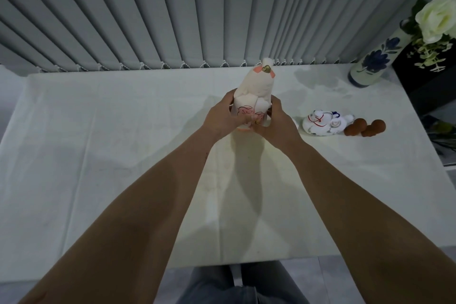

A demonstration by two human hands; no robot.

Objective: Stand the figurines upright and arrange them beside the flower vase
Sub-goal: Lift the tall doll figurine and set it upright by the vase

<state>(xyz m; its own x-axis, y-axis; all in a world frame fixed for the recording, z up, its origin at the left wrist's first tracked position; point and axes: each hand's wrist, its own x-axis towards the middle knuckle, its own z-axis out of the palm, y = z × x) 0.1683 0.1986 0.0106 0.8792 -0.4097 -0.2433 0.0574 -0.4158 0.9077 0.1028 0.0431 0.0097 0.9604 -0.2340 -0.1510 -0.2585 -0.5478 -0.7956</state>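
A tall cream figurine (254, 86) with pink flower prints and a small gold bell near its top stands upright at the table's middle. My left hand (223, 116) and my right hand (276, 118) both clasp its lower body from either side. To the right, a small white cat figurine (323, 123) with red and blue markings lies on its side. Just past it lies a brown figurine (365, 128) made of rounded lumps. The flower vase (375, 57), white with blue flowers painted on it, stands at the far right and holds a white rose (436, 17).
A white cloth covers the table (123, 143). Grey vertical blinds (172, 12) hang right behind its far edge. A black box (427, 69) stands at the right edge next to the vase. My legs show below the table's near edge.
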